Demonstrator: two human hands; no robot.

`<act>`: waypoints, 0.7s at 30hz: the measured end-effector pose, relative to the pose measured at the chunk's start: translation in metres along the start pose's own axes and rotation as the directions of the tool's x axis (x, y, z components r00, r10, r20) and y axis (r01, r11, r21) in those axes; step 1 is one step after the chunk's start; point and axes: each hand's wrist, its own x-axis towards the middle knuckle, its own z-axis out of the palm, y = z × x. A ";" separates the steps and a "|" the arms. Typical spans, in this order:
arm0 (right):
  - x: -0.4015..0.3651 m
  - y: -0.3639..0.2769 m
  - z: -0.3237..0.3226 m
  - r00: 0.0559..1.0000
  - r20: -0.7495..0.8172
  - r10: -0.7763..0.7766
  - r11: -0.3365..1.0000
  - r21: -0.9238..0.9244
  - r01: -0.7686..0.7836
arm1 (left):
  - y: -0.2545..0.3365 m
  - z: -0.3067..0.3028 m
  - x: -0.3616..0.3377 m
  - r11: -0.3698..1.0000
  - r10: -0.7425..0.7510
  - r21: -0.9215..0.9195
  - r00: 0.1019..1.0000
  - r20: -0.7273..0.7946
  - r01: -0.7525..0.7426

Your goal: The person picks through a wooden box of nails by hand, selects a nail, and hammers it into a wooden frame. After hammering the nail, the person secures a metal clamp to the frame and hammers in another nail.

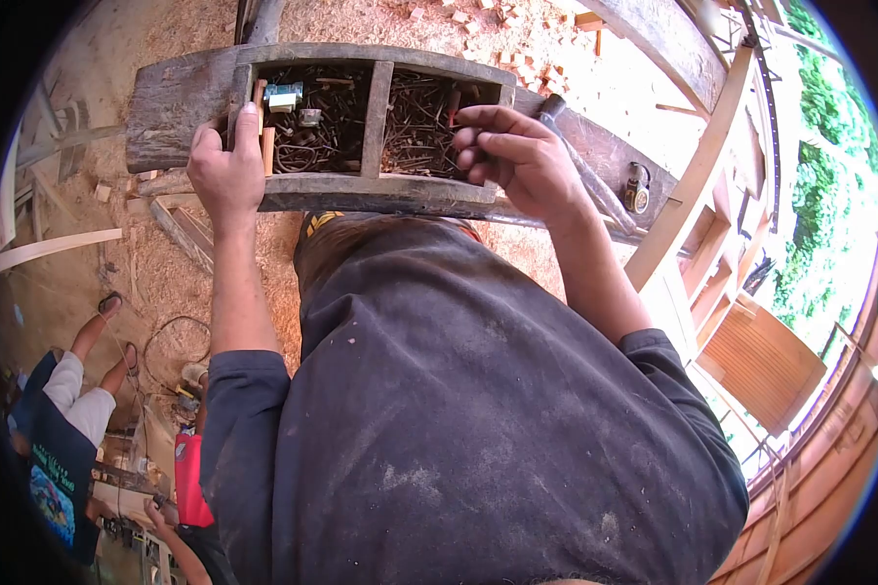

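A wooden box (376,122) with two compartments sits on a plank in front of me, full of brown, rusty-looking nails (421,122). My left hand (229,171) grips the box's left end wall, its fingertips at the rim. Inside the left compartment, near that hand, are a small blue-and-white item (283,97) and a small metal piece (309,117). Over the right compartment's edge is my right hand (519,156), fingers curled and thumb close to them; whatever they hold is hidden. Just right of it lies a hammer (595,185), head toward the box.
A tape measure (637,187) lies on the plank (171,112) beyond the hammer. Wood offcuts (527,58) and sawdust cover the ground. A long curved timber (698,180) rises at right. Two other people, one in a printed dark shirt (54,478), are at lower left.
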 end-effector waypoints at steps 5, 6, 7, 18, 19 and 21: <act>0.003 -0.019 0.011 0.978 -0.165 -0.125 0.771 -0.637 -0.008 | -0.001 0.002 0.000 1.000 -0.011 -0.005 1.000 -0.016 0.011; 0.007 -0.017 0.018 0.973 -0.064 -0.220 0.606 -0.791 0.085 | 0.000 0.002 0.000 1.000 -0.007 -0.004 1.000 -0.014 0.007; 0.011 -0.011 0.025 0.973 -0.065 -0.222 0.609 -0.788 0.086 | 0.002 0.002 0.000 1.000 0.015 0.000 0.999 -0.030 -0.015; 0.000 -0.010 0.040 0.995 0.071 -0.063 -0.293 -0.955 0.050 | 0.005 0.001 0.000 1.000 0.013 0.008 1.000 -0.027 -0.012; 0.003 -0.012 0.048 0.995 0.070 -0.066 -0.290 -0.956 0.048 | 0.005 0.002 -0.001 1.000 0.018 -0.004 0.999 -0.045 -0.018; 0.009 -0.011 0.060 0.998 0.057 -0.023 -0.205 -0.977 0.051 | 0.006 0.003 -0.002 1.000 0.024 -0.016 0.998 -0.059 -0.025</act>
